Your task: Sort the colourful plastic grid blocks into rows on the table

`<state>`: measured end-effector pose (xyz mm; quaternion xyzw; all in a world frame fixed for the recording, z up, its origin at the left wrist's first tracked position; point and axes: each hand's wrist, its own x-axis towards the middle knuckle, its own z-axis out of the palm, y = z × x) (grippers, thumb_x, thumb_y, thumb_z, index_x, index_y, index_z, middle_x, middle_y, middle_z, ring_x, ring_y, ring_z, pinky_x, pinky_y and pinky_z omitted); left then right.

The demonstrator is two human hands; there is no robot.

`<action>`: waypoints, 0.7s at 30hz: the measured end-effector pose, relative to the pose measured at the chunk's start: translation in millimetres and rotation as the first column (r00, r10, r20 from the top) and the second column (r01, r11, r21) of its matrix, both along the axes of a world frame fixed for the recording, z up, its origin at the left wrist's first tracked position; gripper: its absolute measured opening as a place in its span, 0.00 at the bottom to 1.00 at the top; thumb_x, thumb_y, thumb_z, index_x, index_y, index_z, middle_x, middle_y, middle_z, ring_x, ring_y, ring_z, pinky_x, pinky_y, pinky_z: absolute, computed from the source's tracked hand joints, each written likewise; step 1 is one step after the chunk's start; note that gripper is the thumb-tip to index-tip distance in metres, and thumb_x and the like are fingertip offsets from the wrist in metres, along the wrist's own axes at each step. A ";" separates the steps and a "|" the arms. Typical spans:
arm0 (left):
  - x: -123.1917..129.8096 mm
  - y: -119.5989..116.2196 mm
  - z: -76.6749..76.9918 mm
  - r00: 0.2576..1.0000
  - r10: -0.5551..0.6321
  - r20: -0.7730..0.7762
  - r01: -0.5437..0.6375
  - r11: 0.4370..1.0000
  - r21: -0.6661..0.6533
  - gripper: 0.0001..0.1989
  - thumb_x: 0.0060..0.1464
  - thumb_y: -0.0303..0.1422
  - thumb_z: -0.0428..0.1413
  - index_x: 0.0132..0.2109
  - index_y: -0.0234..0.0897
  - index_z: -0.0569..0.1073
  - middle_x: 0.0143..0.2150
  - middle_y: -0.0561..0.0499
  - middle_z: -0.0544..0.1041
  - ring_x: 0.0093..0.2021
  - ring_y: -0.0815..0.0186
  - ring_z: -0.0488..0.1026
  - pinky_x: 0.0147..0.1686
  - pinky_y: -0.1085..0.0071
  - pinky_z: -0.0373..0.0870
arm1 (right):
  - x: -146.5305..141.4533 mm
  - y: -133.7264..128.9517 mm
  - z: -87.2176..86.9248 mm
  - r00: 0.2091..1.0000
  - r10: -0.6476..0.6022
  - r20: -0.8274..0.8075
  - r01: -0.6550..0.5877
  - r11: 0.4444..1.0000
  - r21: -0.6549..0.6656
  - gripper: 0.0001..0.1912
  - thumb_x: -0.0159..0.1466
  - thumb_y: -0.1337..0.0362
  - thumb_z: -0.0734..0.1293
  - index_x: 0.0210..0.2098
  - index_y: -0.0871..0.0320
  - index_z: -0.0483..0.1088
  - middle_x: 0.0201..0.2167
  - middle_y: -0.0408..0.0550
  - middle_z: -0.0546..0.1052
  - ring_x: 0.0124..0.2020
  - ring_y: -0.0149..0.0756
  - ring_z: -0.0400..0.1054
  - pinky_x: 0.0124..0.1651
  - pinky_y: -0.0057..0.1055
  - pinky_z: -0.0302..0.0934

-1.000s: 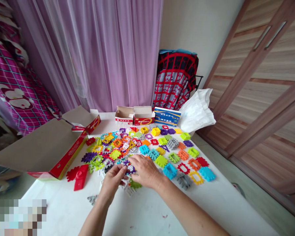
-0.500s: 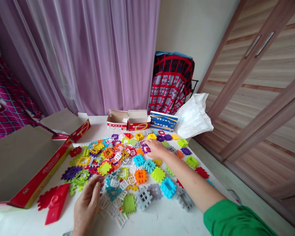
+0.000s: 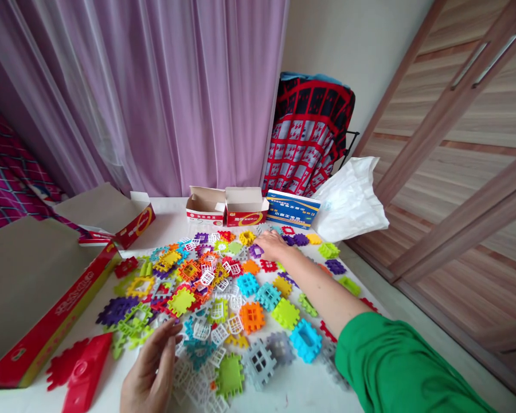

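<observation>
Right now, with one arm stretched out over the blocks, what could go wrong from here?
The green sleeve and bare forearm cross above the blocks, so any sweep of the right hand might nudge some out of place. Near the left hand, thin white grids lie loose and overlapping; they could perhaps tangle.

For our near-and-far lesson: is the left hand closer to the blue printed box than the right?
No, the right hand is near the blue printed box, while the left hand is well short of it.
</observation>
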<state>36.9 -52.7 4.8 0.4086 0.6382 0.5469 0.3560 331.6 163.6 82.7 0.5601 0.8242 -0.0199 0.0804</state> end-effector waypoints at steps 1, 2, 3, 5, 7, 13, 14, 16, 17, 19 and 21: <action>-0.4 -0.2 0.8 1.000 -0.001 -0.001 0.001 1.000 -0.003 0.33 0.39 0.61 0.60 0.45 0.43 0.77 0.42 0.48 0.83 0.40 0.58 0.80 0.35 0.68 0.78 | 0.4 1.2 -2.2 1.000 0.003 -0.007 -0.003 1.000 -0.003 0.16 0.55 0.71 0.69 0.43 0.53 0.73 0.48 0.53 0.76 0.57 0.50 0.61 0.60 0.48 0.50; -0.8 -0.4 1.5 1.000 -0.003 -0.001 0.003 1.000 -0.005 0.33 0.39 0.61 0.60 0.45 0.43 0.77 0.42 0.48 0.83 0.40 0.57 0.80 0.35 0.68 0.79 | 0.8 2.2 -3.8 1.000 0.006 -0.014 -0.006 1.000 -0.004 0.15 0.55 0.71 0.69 0.42 0.54 0.73 0.48 0.53 0.76 0.56 0.51 0.62 0.60 0.48 0.50; -1.3 -0.7 2.1 1.000 -0.005 -0.001 0.005 1.000 -0.006 0.33 0.39 0.61 0.60 0.45 0.43 0.77 0.43 0.48 0.83 0.40 0.57 0.80 0.35 0.68 0.79 | 0.9 3.0 -4.8 1.000 0.010 -0.024 -0.010 1.000 -0.001 0.15 0.55 0.71 0.70 0.42 0.54 0.74 0.48 0.53 0.76 0.56 0.51 0.62 0.60 0.48 0.51; -2.5 -1.6 2.7 1.000 -0.010 0.003 0.010 1.000 -0.007 0.32 0.40 0.60 0.60 0.46 0.43 0.77 0.43 0.48 0.83 0.41 0.56 0.80 0.35 0.68 0.79 | 0.3 3.2 -4.7 0.999 0.012 -0.033 -0.012 1.000 0.005 0.15 0.54 0.71 0.70 0.42 0.55 0.74 0.47 0.54 0.76 0.56 0.51 0.62 0.59 0.48 0.52; -3.9 -2.4 2.5 1.000 -0.015 0.008 0.015 1.000 -0.007 0.32 0.40 0.60 0.60 0.46 0.43 0.77 0.44 0.48 0.82 0.42 0.56 0.80 0.36 0.68 0.79 | -1.5 0.5 -2.2 0.999 0.009 -0.032 -0.009 1.000 0.018 0.17 0.54 0.72 0.70 0.43 0.55 0.74 0.48 0.54 0.76 0.56 0.51 0.62 0.58 0.48 0.52; -6.7 -2.5 -0.6 0.998 -0.041 0.050 0.042 0.999 -0.025 0.31 0.44 0.58 0.60 0.49 0.43 0.75 0.46 0.49 0.82 0.46 0.56 0.79 0.39 0.69 0.79 | 9.1 -31.2 9.7 0.993 -0.006 -0.120 0.016 0.997 0.081 0.23 0.55 0.68 0.69 0.51 0.55 0.72 0.52 0.53 0.75 0.56 0.49 0.63 0.57 0.44 0.55; -6.6 -2.3 -0.6 0.998 -0.034 0.051 0.035 0.999 -0.023 0.31 0.44 0.58 0.60 0.49 0.43 0.75 0.46 0.49 0.82 0.46 0.57 0.79 0.39 0.69 0.79 | 17.9 -38.9 11.3 0.988 -0.019 -0.154 0.034 0.995 0.093 0.24 0.55 0.66 0.69 0.53 0.55 0.71 0.53 0.53 0.74 0.56 0.48 0.64 0.57 0.43 0.56; -5.7 -2.1 0.2 0.999 -0.017 0.049 0.018 1.000 -0.019 0.32 0.43 0.59 0.60 0.49 0.43 0.75 0.45 0.49 0.82 0.45 0.57 0.79 0.38 0.70 0.79 | 43.3 -54.6 13.8 0.973 -0.071 -0.221 0.099 0.988 0.116 0.26 0.56 0.65 0.69 0.54 0.56 0.70 0.54 0.54 0.74 0.56 0.47 0.65 0.57 0.41 0.56; -5.0 -2.1 1.0 0.999 -0.007 0.046 0.008 1.000 -0.017 0.32 0.43 0.59 0.60 0.49 0.43 0.75 0.44 0.49 0.82 0.44 0.57 0.80 0.38 0.70 0.79 | 59.4 -62.2 14.8 0.963 -0.109 -0.248 0.143 0.982 0.125 0.26 0.56 0.65 0.69 0.55 0.57 0.70 0.54 0.54 0.74 0.55 0.46 0.65 0.58 0.39 0.57; -3.7 -2.0 2.5 0.999 0.010 0.035 -0.009 1.000 -0.009 0.32 0.41 0.60 0.60 0.48 0.44 0.75 0.44 0.49 0.82 0.43 0.58 0.80 0.37 0.71 0.79 | 95.2 -76.3 16.1 0.932 -0.196 -0.304 0.243 0.961 0.128 0.27 0.56 0.66 0.69 0.55 0.57 0.69 0.54 0.53 0.74 0.53 0.43 0.68 0.55 0.35 0.60; -3.4 -1.7 3.0 1.000 0.005 0.023 -0.005 1.000 -0.010 0.33 0.40 0.61 0.60 0.47 0.44 0.76 0.43 0.49 0.82 0.42 0.58 0.80 0.36 0.71 0.79 | 129.7 -86.6 16.9 0.901 -0.299 -0.314 0.351 0.929 0.122 0.26 0.56 0.66 0.69 0.55 0.58 0.70 0.53 0.53 0.74 0.50 0.42 0.70 0.52 0.33 0.62</action>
